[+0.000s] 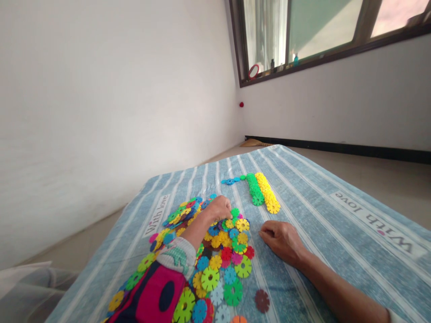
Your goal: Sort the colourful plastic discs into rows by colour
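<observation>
A spread-out heap of colourful notched plastic discs (215,241) covers the middle and near left of the cloth. Over its far part reaches my left hand (218,209), fingers curled down beside a green disc (235,212); what is in its grip, if anything, is hidden. To the right of the heap, my right hand (282,238) rests on the cloth, loosely closed, with nothing visible in it. Beyond the hands lie a row of overlapping green discs (255,190) and a parallel row of yellow discs (268,193).
A blue-and-white striped cloth (316,224) covers the table. Some small blue pieces (230,181) lie left of the green row. A lone brown disc (261,300) sits near the front. A white wall (117,89) stands at the left, and a window is at the back right.
</observation>
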Demonstrator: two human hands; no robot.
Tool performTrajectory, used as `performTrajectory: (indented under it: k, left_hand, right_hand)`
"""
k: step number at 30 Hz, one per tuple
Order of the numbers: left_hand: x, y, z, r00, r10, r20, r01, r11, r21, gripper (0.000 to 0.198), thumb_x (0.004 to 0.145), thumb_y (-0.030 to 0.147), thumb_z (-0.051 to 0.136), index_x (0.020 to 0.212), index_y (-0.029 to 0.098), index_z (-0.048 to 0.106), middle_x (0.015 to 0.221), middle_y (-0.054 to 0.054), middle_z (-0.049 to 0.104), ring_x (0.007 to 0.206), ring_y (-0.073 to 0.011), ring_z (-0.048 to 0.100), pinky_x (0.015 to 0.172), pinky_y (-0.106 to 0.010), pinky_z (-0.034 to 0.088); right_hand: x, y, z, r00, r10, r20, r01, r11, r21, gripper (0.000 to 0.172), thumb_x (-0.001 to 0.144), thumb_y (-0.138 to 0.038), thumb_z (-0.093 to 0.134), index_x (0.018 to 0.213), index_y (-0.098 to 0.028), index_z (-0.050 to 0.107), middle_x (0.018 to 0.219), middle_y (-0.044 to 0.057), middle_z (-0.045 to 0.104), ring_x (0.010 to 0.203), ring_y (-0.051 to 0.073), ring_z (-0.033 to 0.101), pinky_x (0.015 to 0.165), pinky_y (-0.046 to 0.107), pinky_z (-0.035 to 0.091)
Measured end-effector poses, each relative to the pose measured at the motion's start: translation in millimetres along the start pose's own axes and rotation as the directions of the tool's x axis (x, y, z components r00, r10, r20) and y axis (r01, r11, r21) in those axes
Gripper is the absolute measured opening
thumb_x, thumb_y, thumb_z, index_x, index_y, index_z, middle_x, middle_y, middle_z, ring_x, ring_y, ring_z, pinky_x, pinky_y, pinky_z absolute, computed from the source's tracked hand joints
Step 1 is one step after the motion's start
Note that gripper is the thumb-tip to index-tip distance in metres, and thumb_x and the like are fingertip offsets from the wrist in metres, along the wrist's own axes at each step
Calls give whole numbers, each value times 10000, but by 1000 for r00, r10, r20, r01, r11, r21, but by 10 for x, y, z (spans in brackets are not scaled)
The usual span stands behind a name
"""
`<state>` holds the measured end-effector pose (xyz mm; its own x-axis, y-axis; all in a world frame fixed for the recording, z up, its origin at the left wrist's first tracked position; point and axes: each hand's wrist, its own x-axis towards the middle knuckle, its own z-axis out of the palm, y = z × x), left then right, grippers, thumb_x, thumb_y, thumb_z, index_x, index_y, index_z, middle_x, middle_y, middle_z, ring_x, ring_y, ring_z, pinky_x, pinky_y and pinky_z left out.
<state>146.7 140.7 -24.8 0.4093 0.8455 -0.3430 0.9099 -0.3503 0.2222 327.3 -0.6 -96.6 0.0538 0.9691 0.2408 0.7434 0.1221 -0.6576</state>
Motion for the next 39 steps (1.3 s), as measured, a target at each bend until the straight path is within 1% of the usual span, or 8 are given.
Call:
performTrajectory:
  k: [9, 19, 23, 27, 29, 32, 36, 39]
  left_hand:
    - [31, 6, 11, 999, 18, -33, -18, 1000, -17, 233, 883, 324, 601, 1008, 130, 627, 994, -37, 657, 843, -171, 643, 723, -343, 552]
    - [70, 44, 84, 993, 110, -33, -112, 991, -70, 230, 882, 324, 601, 1004, 130, 627, 992, -36, 656, 832, -166, 639, 708, -332, 548]
    - [43, 97, 54, 986, 161, -43, -165, 983, -84, 213, 861, 332, 616, 829, 123, 632, 800, 9, 635, 691, -130, 601, 609, -271, 500]
    - [36, 158, 27, 978, 192, -79, -200, 973, -114, 171, 708, 222, 643, 565, 141, 594, 491, 71, 444, 535, -100, 472, 482, -218, 323]
    - [48, 184, 39, 976, 197, -95, -208, 970, -127, 115, 633, 202, 629, 538, 147, 595, 458, 77, 397, 520, -97, 439, 465, -224, 279]
    - [71, 209, 78, 974, 192, -120, -206, 970, -125, 66, 589, 187, 632, 547, 146, 602, 471, 81, 412, 521, -92, 426, 467, -223, 276]
    - [84, 187, 85, 974, 191, -121, -203, 975, -96, 84, 638, 167, 640, 563, 140, 613, 481, 78, 434, 528, -93, 462, 475, -213, 307]
    - [110, 135, 31, 977, 184, -109, -190, 981, -47, 132, 755, 212, 653, 655, 131, 627, 566, 62, 529, 576, -105, 534, 522, -216, 399]
  right_hand:
    - [-10, -39, -36, 1000, 4, 11, -4, 1000, 0, 220, 812, -263, 498, 672, -187, 650, 618, -8, 616, 608, 123, 562, 582, 238, 287]
    - [6, -17, -10, 1000, 3, -1, -3, 1000, -7, 212, 811, -251, 504, 668, -181, 644, 614, -8, 615, 602, 116, 551, 583, 234, 277]
    - [11, 2, 3, 1000, -2, -8, 2, 1000, -12, 207, 809, -251, 510, 664, -181, 641, 603, -12, 604, 594, 112, 544, 579, 232, 269]
    - [17, 5, 8, 1000, -10, -7, 10, 1000, -5, 205, 808, -251, 515, 661, -178, 638, 599, -14, 599, 588, 109, 539, 577, 230, 268]
    - [16, 1, 5, 1000, -5, -9, 5, 1000, -7, 204, 807, -250, 516, 664, -177, 642, 600, -13, 601, 590, 110, 540, 576, 230, 268]
    - [7, -7, -7, 1000, -3, -12, 3, 1000, -13, 205, 805, -244, 512, 668, -176, 649, 604, -12, 606, 593, 110, 542, 577, 231, 265]
    - [-3, -12, -15, 1000, -7, -12, 7, 1000, -15, 205, 804, -241, 510, 673, -177, 654, 618, -10, 617, 604, 110, 544, 579, 232, 259]
    - [2, -6, -6, 1000, -8, -13, 8, 1000, -14, 200, 802, -241, 514, 668, -177, 648, 609, -13, 610, 599, 108, 539, 576, 230, 254]
